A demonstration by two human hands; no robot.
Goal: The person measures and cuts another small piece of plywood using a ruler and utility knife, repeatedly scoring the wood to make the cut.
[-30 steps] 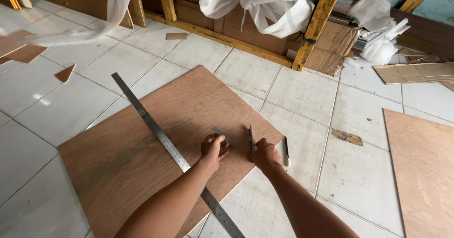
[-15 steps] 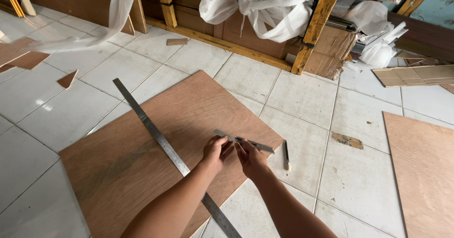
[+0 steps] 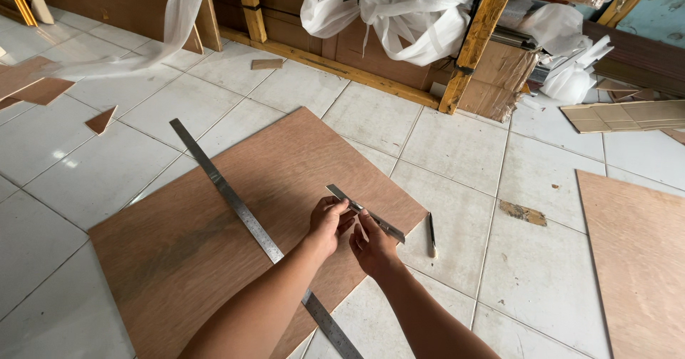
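A brown plywood sheet (image 3: 228, 230) lies flat on the white tiled floor. A long steel ruler (image 3: 235, 205) runs diagonally across it, passing under my left forearm. Near the sheet's right corner a short metal ruler (image 3: 382, 223) lies on the board. My left hand (image 3: 327, 225) pinches its nearer part, and my right hand (image 3: 372, 246) presses on it just beside the left, both hands close together. A thin pencil-like tool (image 3: 432, 235) lies on the tile just right of the sheet.
A second plywood sheet (image 3: 638, 259) lies at the right. Wooden frames with yellow posts (image 3: 474, 45), crumpled white plastic wrap (image 3: 389, 13) and cardboard (image 3: 628, 113) stand at the back. Small plywood offcuts (image 3: 100, 120) lie on the tiles at left.
The short metal ruler has turned from pointing away from me to lying diagonally across the sheet's corner. My right hand moved left to meet my left hand on it.
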